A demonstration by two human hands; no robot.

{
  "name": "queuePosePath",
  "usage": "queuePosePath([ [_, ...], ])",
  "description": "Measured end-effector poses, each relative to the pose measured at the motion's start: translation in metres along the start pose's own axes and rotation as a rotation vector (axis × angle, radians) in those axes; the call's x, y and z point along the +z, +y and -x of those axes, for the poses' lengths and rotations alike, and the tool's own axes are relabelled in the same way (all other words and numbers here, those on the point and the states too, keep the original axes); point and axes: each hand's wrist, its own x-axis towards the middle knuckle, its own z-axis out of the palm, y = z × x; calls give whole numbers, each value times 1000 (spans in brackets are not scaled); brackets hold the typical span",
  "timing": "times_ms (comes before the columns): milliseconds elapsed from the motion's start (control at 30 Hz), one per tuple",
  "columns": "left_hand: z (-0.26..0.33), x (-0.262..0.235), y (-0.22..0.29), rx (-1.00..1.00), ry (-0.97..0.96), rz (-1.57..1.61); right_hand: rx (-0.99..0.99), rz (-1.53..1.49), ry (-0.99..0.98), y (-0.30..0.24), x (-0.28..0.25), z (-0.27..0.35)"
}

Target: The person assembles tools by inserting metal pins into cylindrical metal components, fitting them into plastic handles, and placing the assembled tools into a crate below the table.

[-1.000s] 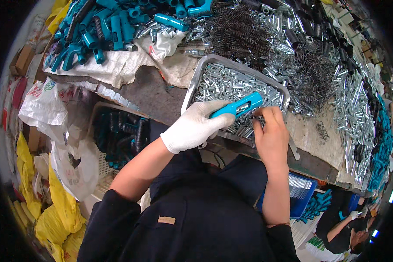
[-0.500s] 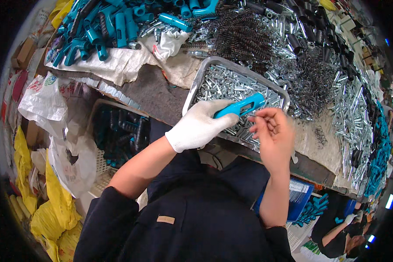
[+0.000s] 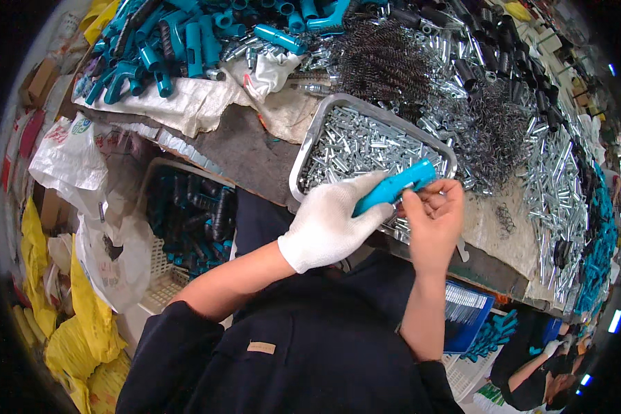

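Teal tube [image 3: 393, 189] is held slantwise above the metal tray [image 3: 303, 157], its lower end wrapped by the gloved, closed left hand [image 3: 334, 219]; there it is best kept steady. At its right side, the bare right hand [image 3: 435, 215] is curled; whether anything is pinched cannot be told. Light, controlled fingertip pressure should be used.

Looks like a small-parts assembly workshop. Shows heaped teal tubular parts [image 3: 193, 48] at the upper left of the frame, dark coil springs [image 3: 379, 65] at top centre, a tray [image 3: 300, 163] of loose metal pins [image 3: 352, 141] mid-frame, a crate [image 3: 162, 270] of parts below the worktable [image 3: 241, 146] at left, and a gloved co-worker [image 3: 530, 395] at lower right.
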Motion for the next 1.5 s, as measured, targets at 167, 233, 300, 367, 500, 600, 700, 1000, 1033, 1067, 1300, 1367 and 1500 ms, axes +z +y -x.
queuePosePath([
  [167, 2, -2, 5, -27, -157, 341, 247, -299, -198, 7, -26, 4],
  [233, -1, -2, 7, -95, -225, 300, 268, -399, -224, 12, -28, 9],
  [300, -3, 2, 11, -59, -219, 266, 183, -467, -176, 16, -28, 13],
  [367, -4, 11, 17, -64, -182, 263, 179, -465, -136, 18, -28, 15],
  [500, -17, 11, 21, 112, -157, -18, 128, -487, -32, 17, -37, 10],
  [600, -41, -12, 3, 288, -10, -535, 211, -602, 146, 13, -46, 5],
  [700, -65, -36, -22, 425, 39, -865, 246, -679, 204, 10, -45, 7],
  [1000, -87, -24, -34, 383, -76, -1038, 365, -489, -57, -3, -21, 18],
  [1033, -86, -25, -33, 368, -24, -981, 405, -467, -15, -4, -21, 19],
  [1067, -85, -27, -32, 337, 11, -926, 410, -470, -62, -5, -21, 19],
  [1300, -74, -27, -29, 286, -19, -1003, 420, -406, -117, -3, -22, 20],
  [1367, -69, -19, -30, 363, -60, -949, 412, -402, -121, -4, -20, 20],
  [1500, -67, -8, -33, 347, -24, -1000, 426, -452, -137, -5, -15, 21],
])
